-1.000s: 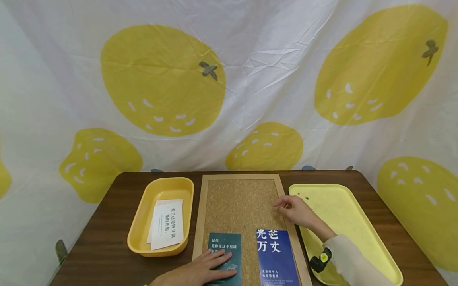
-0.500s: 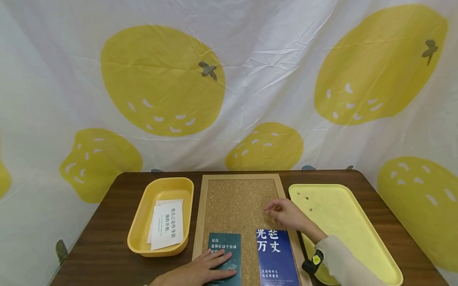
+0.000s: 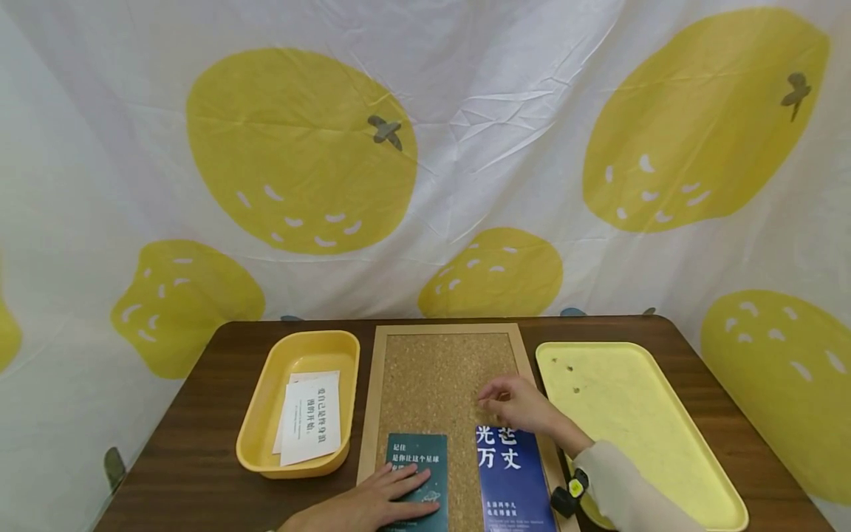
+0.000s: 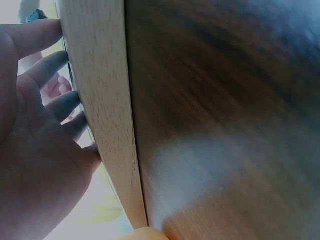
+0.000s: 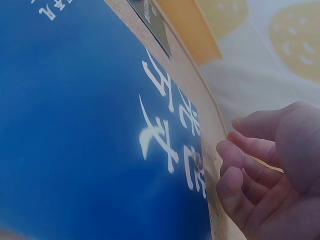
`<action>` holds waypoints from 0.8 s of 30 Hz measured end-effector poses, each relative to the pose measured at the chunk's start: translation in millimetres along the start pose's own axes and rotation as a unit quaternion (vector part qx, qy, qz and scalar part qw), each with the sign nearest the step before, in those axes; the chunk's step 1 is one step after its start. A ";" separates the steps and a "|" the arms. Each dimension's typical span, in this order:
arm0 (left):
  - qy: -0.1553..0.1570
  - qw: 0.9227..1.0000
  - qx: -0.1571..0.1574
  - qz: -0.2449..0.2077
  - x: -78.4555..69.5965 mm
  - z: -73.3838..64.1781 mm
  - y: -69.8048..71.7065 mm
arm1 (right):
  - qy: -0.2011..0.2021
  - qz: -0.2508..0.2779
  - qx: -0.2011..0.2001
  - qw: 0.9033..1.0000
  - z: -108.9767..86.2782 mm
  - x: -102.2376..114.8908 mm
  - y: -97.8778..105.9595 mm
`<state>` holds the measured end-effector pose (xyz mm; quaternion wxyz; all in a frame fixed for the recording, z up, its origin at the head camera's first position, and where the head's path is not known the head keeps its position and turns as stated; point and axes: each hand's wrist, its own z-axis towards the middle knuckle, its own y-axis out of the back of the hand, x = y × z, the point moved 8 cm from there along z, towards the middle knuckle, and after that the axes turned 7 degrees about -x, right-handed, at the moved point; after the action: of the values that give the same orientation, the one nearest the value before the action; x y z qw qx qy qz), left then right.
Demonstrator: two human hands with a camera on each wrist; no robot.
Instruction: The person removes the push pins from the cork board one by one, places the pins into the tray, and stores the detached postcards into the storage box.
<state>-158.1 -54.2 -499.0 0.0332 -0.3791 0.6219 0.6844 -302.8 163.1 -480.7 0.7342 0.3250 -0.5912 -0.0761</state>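
A dark green card (image 3: 419, 443) with white writing lies on the framed corkboard (image 3: 445, 377). My left hand (image 3: 375, 499) rests on it with spread fingers; the left wrist view shows the hand (image 4: 45, 125) beyond the board's wooden edge (image 4: 102, 95). To the right lies a blue card (image 3: 515, 480) with large white characters. A small brownish spot (image 5: 198, 159), perhaps a pin head, shows near its top edge. My right hand (image 3: 515, 403) hovers just above that edge, fingers curled and thumb and index fingertips close together. Whether something tiny sits between them cannot be made out.
An orange-yellow basin (image 3: 249, 436) at the left holds white printed cards (image 3: 312, 421). At the right lies a pale yellow tray (image 3: 638, 414) with several tiny pins (image 3: 569, 368) near its far left corner. A lemon-print curtain (image 3: 492, 148) hangs behind the table.
My right hand has moved left, from the tray's edge over the corkboard, and slightly down toward the blue card's top. The left hand and both cards have stayed in place.
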 end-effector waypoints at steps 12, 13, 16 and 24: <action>-0.013 1.000 -0.014 0.006 -1.5 0.1 1.5 | 0.027 -0.006 0.026 0.999 1.4 8.2 -17.7; -0.012 1.000 -0.013 0.004 -1.5 0.1 1.5 | 0.022 -0.007 0.029 0.999 1.2 8.5 -19.0; -0.010 1.000 -0.012 0.004 -1.6 0.1 1.7 | 0.017 -0.006 0.037 0.999 0.8 10.1 -23.1; -0.015 1.000 -0.013 0.006 -1.7 0.3 1.7 | 0.020 0.004 0.049 0.999 0.5 17.2 -32.4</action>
<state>-157.9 -53.6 -496.7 0.0329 -0.3654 0.6147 0.6982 -289.4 129.2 -485.0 0.7295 0.3598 -0.5805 -0.0374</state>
